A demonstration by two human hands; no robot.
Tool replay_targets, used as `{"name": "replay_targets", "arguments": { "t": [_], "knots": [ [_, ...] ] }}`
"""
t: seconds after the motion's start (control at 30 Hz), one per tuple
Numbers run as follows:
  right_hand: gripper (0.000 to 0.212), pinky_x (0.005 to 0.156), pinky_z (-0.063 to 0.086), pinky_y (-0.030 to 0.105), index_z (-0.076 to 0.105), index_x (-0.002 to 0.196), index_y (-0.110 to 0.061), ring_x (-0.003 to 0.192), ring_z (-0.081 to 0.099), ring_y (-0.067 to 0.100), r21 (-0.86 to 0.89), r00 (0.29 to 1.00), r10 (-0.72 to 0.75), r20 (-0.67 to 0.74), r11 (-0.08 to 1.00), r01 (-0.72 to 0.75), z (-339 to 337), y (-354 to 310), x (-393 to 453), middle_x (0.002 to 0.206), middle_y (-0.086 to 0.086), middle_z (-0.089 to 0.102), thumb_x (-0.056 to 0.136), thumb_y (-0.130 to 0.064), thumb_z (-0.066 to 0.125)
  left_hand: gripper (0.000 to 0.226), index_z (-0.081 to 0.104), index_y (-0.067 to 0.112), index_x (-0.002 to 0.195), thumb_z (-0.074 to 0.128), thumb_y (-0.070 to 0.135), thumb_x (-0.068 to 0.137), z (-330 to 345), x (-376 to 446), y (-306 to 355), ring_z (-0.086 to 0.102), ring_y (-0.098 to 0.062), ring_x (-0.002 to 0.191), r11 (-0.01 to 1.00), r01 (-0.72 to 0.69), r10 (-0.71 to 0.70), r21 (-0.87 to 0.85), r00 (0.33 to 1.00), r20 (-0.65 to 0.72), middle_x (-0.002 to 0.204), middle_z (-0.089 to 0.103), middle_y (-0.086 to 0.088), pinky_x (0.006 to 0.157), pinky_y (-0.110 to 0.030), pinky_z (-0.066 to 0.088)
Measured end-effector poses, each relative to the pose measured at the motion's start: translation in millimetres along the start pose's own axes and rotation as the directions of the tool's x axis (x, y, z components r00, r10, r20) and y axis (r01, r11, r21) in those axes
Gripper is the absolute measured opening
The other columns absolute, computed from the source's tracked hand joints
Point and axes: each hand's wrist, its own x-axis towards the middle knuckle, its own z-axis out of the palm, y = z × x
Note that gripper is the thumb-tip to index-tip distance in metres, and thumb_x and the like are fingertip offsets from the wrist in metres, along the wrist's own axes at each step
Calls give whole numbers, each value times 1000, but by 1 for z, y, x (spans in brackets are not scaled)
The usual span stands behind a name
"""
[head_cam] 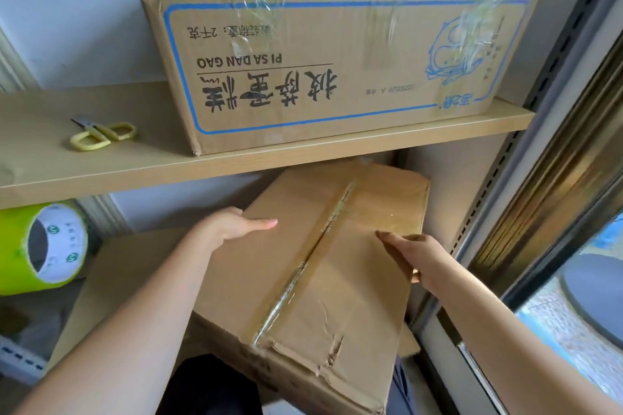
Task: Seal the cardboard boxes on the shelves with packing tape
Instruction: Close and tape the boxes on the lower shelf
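The upper shelf [236,162] was your landmark: the printed box [337,61] sat on it, already streaked with clear tape. Just beneath its front edge lay the plain box [320,263], tilted and overhanging the lower shelf, tape along its centre seam. Your left hand [236,226] lay flat and open on its left flap; your right hand [408,253] gripped its right edge. On the shelf, left of the printed box, lay the scissors [101,135]. Pulled further, that torn near corner could give and the box tip.
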Motion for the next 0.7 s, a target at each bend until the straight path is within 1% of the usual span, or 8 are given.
{"name": "replay_targets", "arguments": {
  "t": [0.1,0.27,0.33,0.43,0.5,0.57,0.63,0.7],
  "knots": [
    [51,69,59,35,65,95,-15,82,71,23,2,1000,-21,3,1000,21,-1,5,2,91,6,73,69,-54,83,119,20,11,157,74,69,68,3,1,-5,22,-26,150,1000,-3,4,-15,1000,23,165,17,-5,118,-42,24],
    [53,82,60,43,66,95,-17,82,70,24,-18,999,-28,-44,999,27,3,3,3,90,5,72,66,-58,83,129,44,11,145,69,91,46,1,-4,-12,49,-26,133,998,-39,41,39,999,-32,150,48,-6,110,-39,40],
    [59,85,59,43,65,101,-20,86,69,22,-15,997,-54,-49,998,54,2,7,-2,95,3,71,65,-64,80,119,46,9,143,67,88,56,4,-19,-9,50,-26,131,992,-59,66,108,996,-61,148,49,-4,108,-33,39],
    [70,95,53,43,51,128,-21,98,63,22,97,999,-27,-40,995,31,8,16,-15,113,4,65,76,-62,73,101,25,11,155,55,74,81,19,-64,-4,24,-26,148,916,-182,259,356,949,-181,162,24,-9,116,-38,25],
    [83,105,45,45,26,148,-19,113,58,28,57,993,-95,-69,993,99,21,20,-23,134,7,55,86,-56,66,102,24,27,156,32,89,75,40,-118,-13,5,-19,153,846,-298,407,443,896,-176,166,11,0,124,-46,7],
    [85,104,46,43,6,153,-20,116,57,29,-102,965,-247,-92,966,238,39,26,-35,140,9,51,93,-49,58,112,21,33,156,13,98,66,73,-172,-22,-10,-13,152,788,-425,496,446,867,-50,166,3,7,122,-52,-6],
    [69,91,52,39,26,144,-13,105,60,25,-259,930,-360,-80,908,329,51,26,-45,129,9,58,93,-47,58,121,5,28,159,16,99,61,109,-211,-32,-22,-18,150,713,-428,463,555,882,85,165,-13,3,120,-55,-10],
    [66,90,49,36,41,136,-9,110,57,26,-323,916,-393,-79,879,350,53,19,-45,129,12,55,90,-50,62,121,-9,21,158,20,91,63,125,-220,-46,-24,-27,149,648,-309,411,696,911,22,163,-23,-7,119,-57,-11]
  ]
}}
